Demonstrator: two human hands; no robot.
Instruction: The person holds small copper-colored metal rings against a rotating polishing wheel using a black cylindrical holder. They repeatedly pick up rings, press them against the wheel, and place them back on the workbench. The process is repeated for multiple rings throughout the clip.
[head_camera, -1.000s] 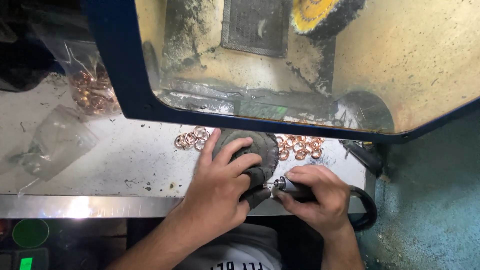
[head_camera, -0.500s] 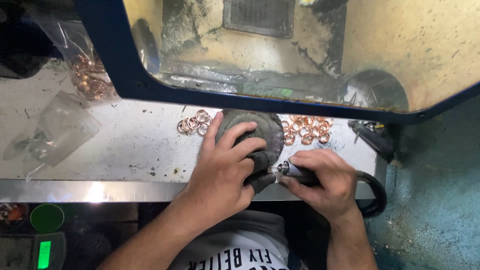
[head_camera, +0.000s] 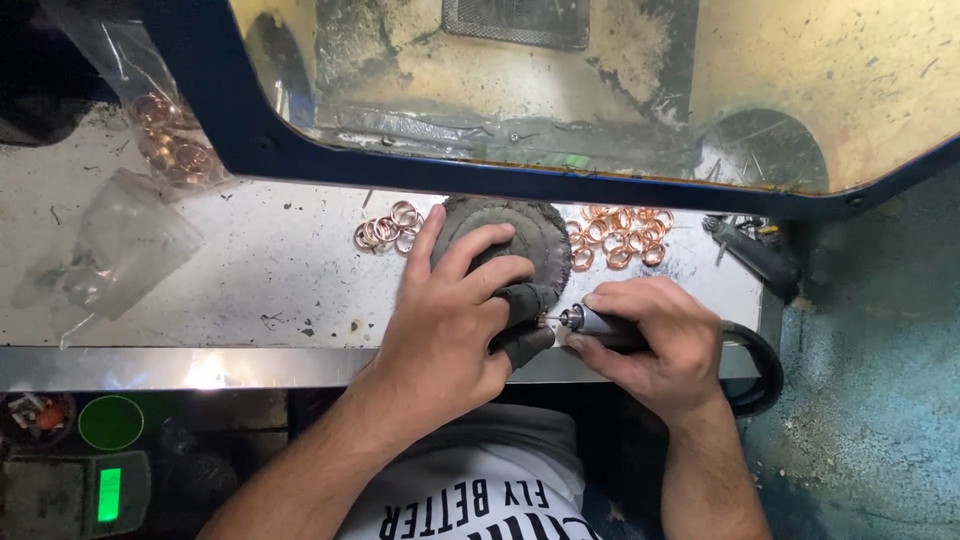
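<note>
My left hand (head_camera: 455, 320) rests on a round grey dusty pad (head_camera: 520, 235) on the workbench, its fingertips pinching something small against the pad's near edge; that item is hidden. My right hand (head_camera: 650, 340) grips a slim rotary handpiece (head_camera: 590, 322), whose tip points left at the left fingertips. Two loose piles of copper-coloured rings lie beside the pad: a small one (head_camera: 385, 230) to its left and a larger one (head_camera: 618, 235) to its right.
A blue-framed window of a dusty cabinet (head_camera: 600, 90) spans the back. Clear plastic bags, one with copper rings (head_camera: 170, 145), lie at the left. A black hose (head_camera: 755, 350) loops off the bench's right end. A scale with a green display (head_camera: 105, 490) sits below.
Both hands have stayed at the pad, with only slight shifts; the view has drifted a little downward.
</note>
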